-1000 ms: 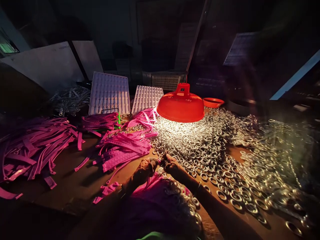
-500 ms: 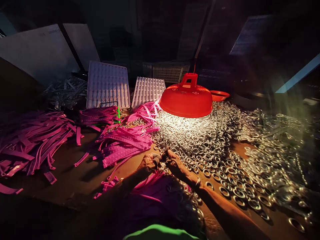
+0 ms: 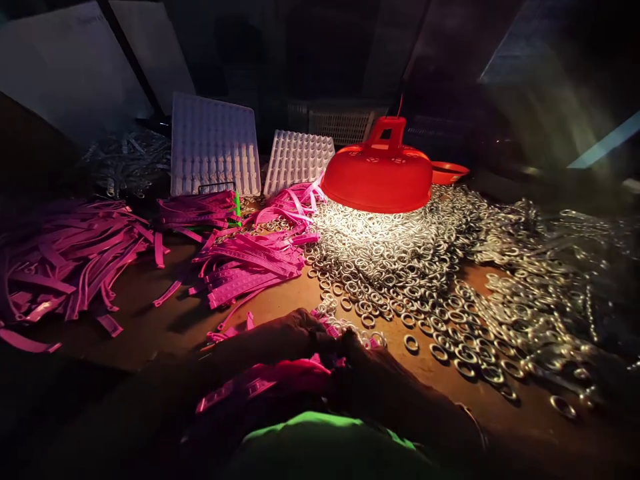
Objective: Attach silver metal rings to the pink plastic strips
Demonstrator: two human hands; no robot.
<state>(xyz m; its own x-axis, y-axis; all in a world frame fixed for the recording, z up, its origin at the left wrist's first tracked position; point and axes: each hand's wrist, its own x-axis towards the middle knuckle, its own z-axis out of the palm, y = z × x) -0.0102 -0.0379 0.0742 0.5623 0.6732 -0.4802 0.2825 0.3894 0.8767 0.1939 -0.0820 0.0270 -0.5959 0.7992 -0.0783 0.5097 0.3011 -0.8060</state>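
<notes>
My left hand and my right hand are close together near the table's front edge, both in deep shadow. The fingers of both look curled inward; what is between them is hidden. Pink straps lie just below the hands, above a green cloth at my body. A few more pink strap ends and silvery rings show right behind my fingers. Beyond them spreads a big heap of metal rings, brightly lit from above.
A red lamp shade hangs low over the rings. Bundles of pink straps and a larger strap pile lie to the left. Two white moulded trays lean at the back, and a red dish sits behind the lamp.
Both hands have come back toward my body, from the lit edge of the ring heap into shadow. The view has tilted down slightly.
</notes>
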